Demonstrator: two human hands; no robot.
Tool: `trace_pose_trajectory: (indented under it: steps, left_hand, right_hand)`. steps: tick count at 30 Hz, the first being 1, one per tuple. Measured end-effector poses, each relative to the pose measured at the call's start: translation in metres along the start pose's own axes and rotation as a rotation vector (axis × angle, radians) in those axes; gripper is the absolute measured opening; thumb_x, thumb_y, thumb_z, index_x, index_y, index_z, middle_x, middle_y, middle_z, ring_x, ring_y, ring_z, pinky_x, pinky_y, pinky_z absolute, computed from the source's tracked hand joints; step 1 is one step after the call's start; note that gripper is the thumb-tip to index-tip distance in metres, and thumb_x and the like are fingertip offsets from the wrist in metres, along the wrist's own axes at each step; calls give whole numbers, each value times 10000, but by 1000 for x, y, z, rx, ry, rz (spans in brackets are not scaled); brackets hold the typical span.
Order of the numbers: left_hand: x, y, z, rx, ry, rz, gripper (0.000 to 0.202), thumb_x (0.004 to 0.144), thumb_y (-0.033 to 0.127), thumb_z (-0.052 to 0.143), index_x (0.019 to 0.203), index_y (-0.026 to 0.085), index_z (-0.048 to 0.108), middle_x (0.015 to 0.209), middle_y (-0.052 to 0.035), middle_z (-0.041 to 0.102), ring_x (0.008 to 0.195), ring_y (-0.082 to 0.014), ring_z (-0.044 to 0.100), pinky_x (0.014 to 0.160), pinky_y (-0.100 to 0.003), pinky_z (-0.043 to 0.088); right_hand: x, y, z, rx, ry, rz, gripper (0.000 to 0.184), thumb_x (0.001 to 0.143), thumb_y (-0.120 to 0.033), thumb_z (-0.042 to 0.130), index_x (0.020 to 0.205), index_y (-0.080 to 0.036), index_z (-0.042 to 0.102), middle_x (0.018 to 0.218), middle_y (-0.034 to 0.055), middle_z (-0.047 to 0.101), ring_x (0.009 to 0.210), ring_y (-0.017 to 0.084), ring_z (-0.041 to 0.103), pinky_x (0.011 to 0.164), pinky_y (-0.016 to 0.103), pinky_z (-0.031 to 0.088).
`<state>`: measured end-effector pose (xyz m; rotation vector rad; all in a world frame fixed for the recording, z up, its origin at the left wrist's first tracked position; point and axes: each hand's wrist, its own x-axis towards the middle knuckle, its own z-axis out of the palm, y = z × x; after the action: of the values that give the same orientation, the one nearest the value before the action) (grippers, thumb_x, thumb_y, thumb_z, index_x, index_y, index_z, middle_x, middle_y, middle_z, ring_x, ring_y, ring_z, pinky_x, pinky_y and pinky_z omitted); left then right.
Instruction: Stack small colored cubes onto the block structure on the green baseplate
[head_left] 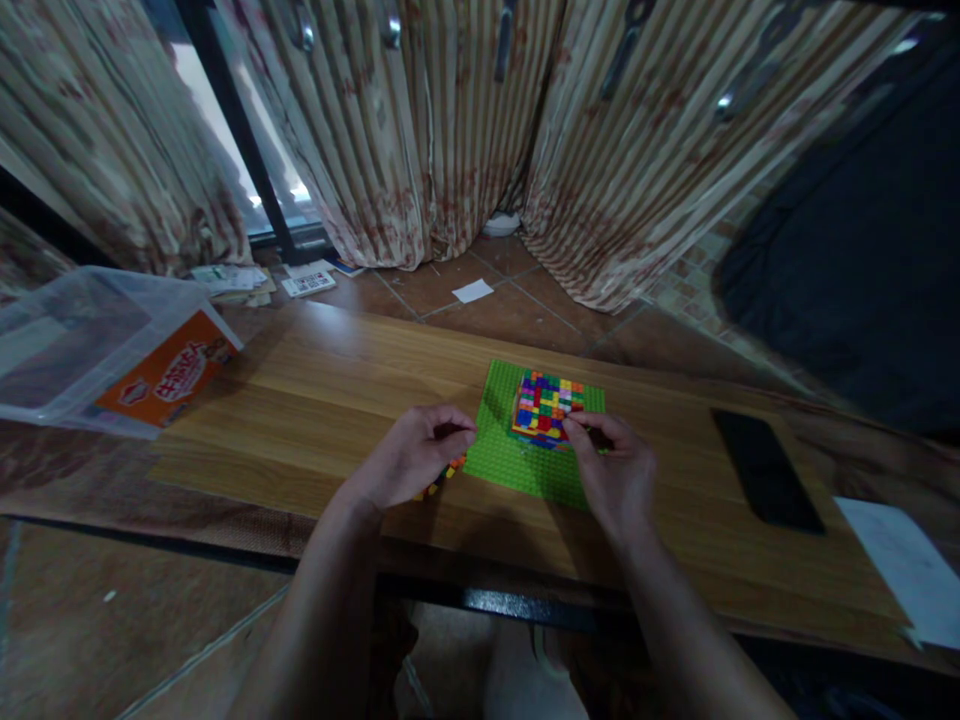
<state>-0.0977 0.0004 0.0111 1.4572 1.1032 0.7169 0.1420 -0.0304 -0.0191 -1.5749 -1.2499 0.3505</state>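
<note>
A green baseplate (517, 455) lies on the wooden table (315, 400). On its far right part stands a block of many-coloured bricks (546, 405). My right hand (615, 470) rests on the plate with its fingertips pinched against the block's near right corner. My left hand (412, 455) is curled at the plate's left edge, fingers closed, over a few small loose bricks (442, 480) on the table. What the left fingers hold, if anything, is hidden.
A clear plastic bin (90, 345) with an orange label sits at the table's left end. A black phone (765, 465) lies to the right, with a white sheet (907, 570) beyond it. Curtains and papers on the tiled floor lie behind.
</note>
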Motion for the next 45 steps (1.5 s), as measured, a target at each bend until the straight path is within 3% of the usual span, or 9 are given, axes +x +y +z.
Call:
trace_pose_trajectory:
  steps: [10, 24, 27, 29, 34, 36, 45]
  left_hand:
    - [0, 4, 2, 62, -13, -6, 197, 813, 348, 630, 806, 158, 686, 717, 1, 616, 658, -111, 528, 611, -220, 423]
    - [4, 9, 13, 73, -31, 25, 95, 789, 233, 631, 824, 159, 679, 737, 11, 613, 681, -112, 519, 656, -243, 410]
    - [6, 8, 17, 12, -22, 35, 91, 786, 229, 634, 832, 162, 675, 749, 11, 619, 685, -109, 515, 665, -242, 410]
    - [6, 8, 19, -47, -24, 31, 99, 781, 236, 643, 840, 163, 673, 758, 9, 624, 693, -110, 522, 668, -242, 415]
    - [4, 12, 21, -164, -44, 23, 130, 770, 240, 660, 871, 162, 678, 786, 1, 636, 722, -115, 542, 687, -242, 435]
    - [3, 13, 22, -199, -59, 28, 126, 771, 234, 664, 872, 159, 679, 778, 6, 633, 715, -110, 542, 690, -242, 441]
    - [6, 11, 33, -276, -111, -24, 134, 790, 253, 685, 840, 130, 675, 721, 9, 638, 651, -89, 557, 654, -229, 460]
  right_hand:
    - [7, 5, 6, 165, -3, 167, 165, 737, -372, 760, 752, -208, 767, 788, 42, 769, 753, 213, 695, 770, 375, 534]
    - [7, 1, 6, 174, 29, 151, 165, 722, -373, 755, 710, -208, 753, 752, 38, 764, 721, 213, 696, 732, 366, 547]
    - [1, -5, 2, 124, 105, 61, 165, 787, -370, 727, 767, -209, 758, 773, 30, 750, 720, 201, 683, 728, 357, 543]
    - [-6, -13, 0, 89, 85, -62, 156, 840, -362, 699, 818, -221, 762, 822, 30, 746, 768, 200, 688, 740, 349, 547]
    - [-29, -33, 3, 80, -217, -296, 130, 929, -263, 626, 971, -269, 748, 961, 27, 746, 881, 185, 700, 800, 341, 565]
    - [-34, -37, 7, 61, -279, -355, 152, 941, -240, 617, 1025, -277, 738, 989, 32, 740, 913, 185, 701, 823, 343, 571]
    - [-35, -28, 12, -74, -229, -502, 141, 949, -238, 623, 1029, -250, 739, 976, 50, 725, 885, 184, 699, 803, 329, 577]
